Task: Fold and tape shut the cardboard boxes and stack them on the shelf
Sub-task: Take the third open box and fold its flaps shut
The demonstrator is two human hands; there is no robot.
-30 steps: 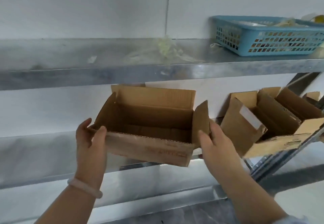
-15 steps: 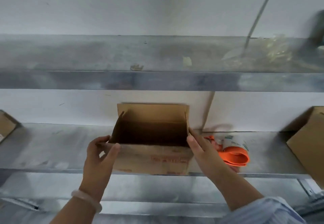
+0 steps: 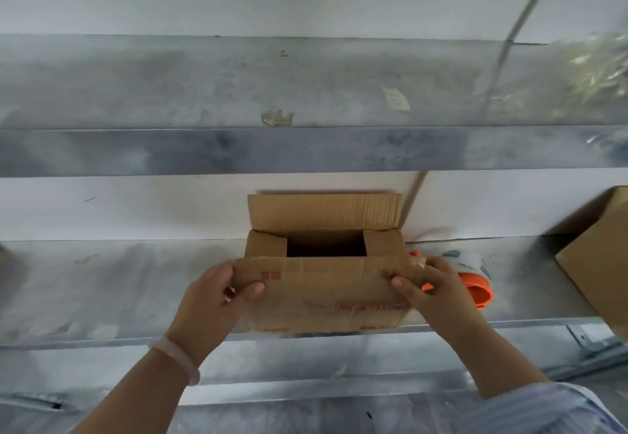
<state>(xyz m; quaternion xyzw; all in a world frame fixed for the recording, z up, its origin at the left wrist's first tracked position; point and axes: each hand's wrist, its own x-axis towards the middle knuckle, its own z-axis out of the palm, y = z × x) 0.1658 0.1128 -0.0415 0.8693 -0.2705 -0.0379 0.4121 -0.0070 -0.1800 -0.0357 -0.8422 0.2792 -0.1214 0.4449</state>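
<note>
Wide metal shelf (image 3: 136, 284) along a white wall, viewed from above. Resting at its front edge, centre of view: open cardboard box (image 3: 323, 301), both short side flaps folded inward, far long flap upright against the wall, near long flap tipped partway over the opening. Plain second box (image 3: 598, 263) at far right, well apart. Left hand (image 3: 217, 294) gripping the near flap's left end. Right hand (image 3: 431, 287) pinching its right end. Orange tape dispenser (image 3: 475, 287) just beside the box, partly behind the right hand.

Likely step: closing the top. Best done by pressing the near flap flat onto the side flaps, both ends level, then bringing the far flap down edge to edge, leaving a straight seam for tape.
</note>
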